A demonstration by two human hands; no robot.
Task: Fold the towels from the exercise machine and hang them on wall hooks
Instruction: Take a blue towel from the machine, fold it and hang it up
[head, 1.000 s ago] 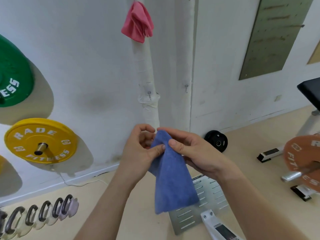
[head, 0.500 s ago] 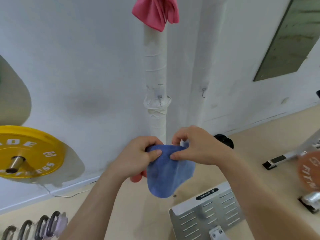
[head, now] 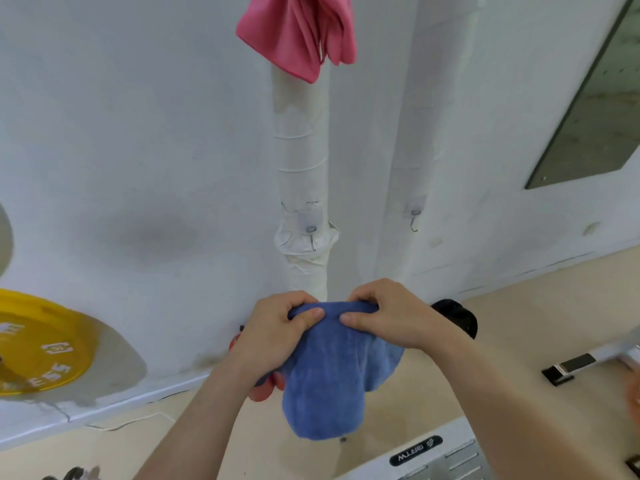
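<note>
**Blue towel gathered up short, bare hooks straight ahead**

Far left, the yellow weight plate [head: 34, 344] slips toward the edge as the view tips up the wall. Next comes the left hand [head: 273, 334], fingers curled over the top of the blue towel [head: 329, 393], thumb pressed on the front. A second ago that towel hung long from one pinched corner. Now it is doubled over and hangs short and rounded, low in front of the white pipe [head: 299, 161]. Up top, a pink towel [head: 298, 32] already hangs against that pipe, and lower down a small hook [head: 311, 233] sits bare. The right hand [head: 388, 317] mirrors the left, wrapped over the fold, the two thumbs almost meeting. Further right, a second hook [head: 414, 220] on the wall is bare too. The folding looks about finished, so hanging comes next. Both hooks sit above the hands, so the fold has to go up, and a bundle this thick may slide off so small a hook.
</note>
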